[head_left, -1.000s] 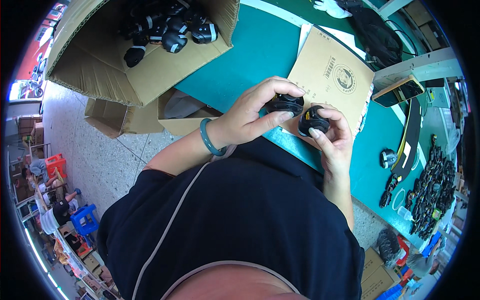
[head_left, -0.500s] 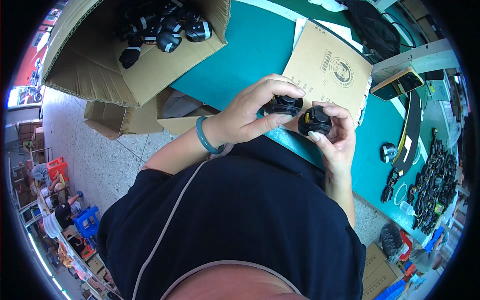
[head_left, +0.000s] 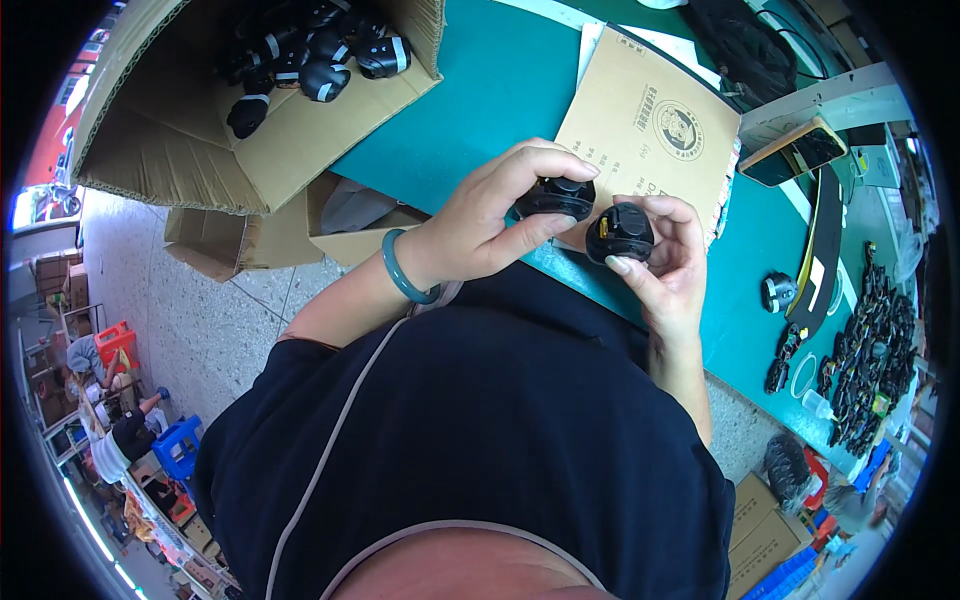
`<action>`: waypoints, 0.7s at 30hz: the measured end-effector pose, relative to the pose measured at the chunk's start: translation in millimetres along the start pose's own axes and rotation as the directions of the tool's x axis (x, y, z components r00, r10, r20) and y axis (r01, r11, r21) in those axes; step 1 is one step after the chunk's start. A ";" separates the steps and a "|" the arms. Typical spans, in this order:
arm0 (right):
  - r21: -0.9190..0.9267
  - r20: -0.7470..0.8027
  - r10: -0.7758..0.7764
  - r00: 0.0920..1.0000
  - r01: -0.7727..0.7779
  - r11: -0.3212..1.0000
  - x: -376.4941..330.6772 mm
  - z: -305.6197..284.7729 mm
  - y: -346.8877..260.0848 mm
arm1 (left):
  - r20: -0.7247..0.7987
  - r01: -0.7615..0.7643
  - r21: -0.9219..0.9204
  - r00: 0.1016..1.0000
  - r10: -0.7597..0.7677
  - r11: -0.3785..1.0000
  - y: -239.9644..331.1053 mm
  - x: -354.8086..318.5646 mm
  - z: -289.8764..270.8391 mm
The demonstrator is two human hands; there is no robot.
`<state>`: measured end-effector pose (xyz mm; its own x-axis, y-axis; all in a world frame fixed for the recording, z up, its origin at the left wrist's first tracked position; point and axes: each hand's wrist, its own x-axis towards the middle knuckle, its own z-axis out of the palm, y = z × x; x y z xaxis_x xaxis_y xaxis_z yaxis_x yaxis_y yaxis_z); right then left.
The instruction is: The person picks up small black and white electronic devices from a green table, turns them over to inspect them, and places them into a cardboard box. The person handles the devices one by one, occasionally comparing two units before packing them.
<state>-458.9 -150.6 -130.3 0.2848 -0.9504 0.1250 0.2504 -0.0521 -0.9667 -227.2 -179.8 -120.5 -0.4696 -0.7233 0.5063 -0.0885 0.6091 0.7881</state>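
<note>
My left hand [head_left: 478,215], with a green bangle at the wrist, pinches a black rounded plastic housing [head_left: 556,197] between thumb and fingers. In my right hand [head_left: 677,260] is a second black rounded housing [head_left: 621,234], which shows a small yellow mark on its side. The two housings are held side by side, close together, above the near edge of the green table [head_left: 440,135]. Their undersides are hidden, and I cannot tell whether a wire joins them. Beneath and beyond my hands lies a brown printed cardboard folder [head_left: 640,110].
A large open carton [head_left: 150,140] at upper left holds several black rounded units with pale bands [head_left: 325,75]. Smaller boxes [head_left: 365,215] stand below it. To the right are a phone [head_left: 795,152], a black strap [head_left: 820,255], a round black-and-silver unit [head_left: 778,291] and a heap of small black parts [head_left: 870,360].
Both hands keep their hold on the two housings and have barely moved. The whole view has shifted slightly, and the right-hand housing is turned a little.
</note>
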 end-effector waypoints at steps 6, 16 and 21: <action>0.047 -0.054 0.053 0.997 -0.050 0.998 0.0 1.6 3.1 | -0.013 -0.025 -0.002 1.000 0.025 1.000 -1.3 0.9 5.8; 0.003 0.014 0.002 1.000 -0.002 1.000 -4.2 -3.7 4.2 | -0.021 -0.136 0.065 0.990 0.138 0.989 -4.3 -3.3 8.0; -0.003 0.033 -0.017 0.999 0.017 1.000 -3.2 -2.4 5.4 | 0.033 -0.246 0.071 0.969 0.244 0.967 -1.1 -0.1 9.2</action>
<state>-460.7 -148.7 -136.4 0.3107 -0.9389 0.1484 0.2522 -0.0691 -0.9652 -235.2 -177.4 -124.7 -0.5053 -0.5415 0.6719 -0.0327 0.7901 0.6121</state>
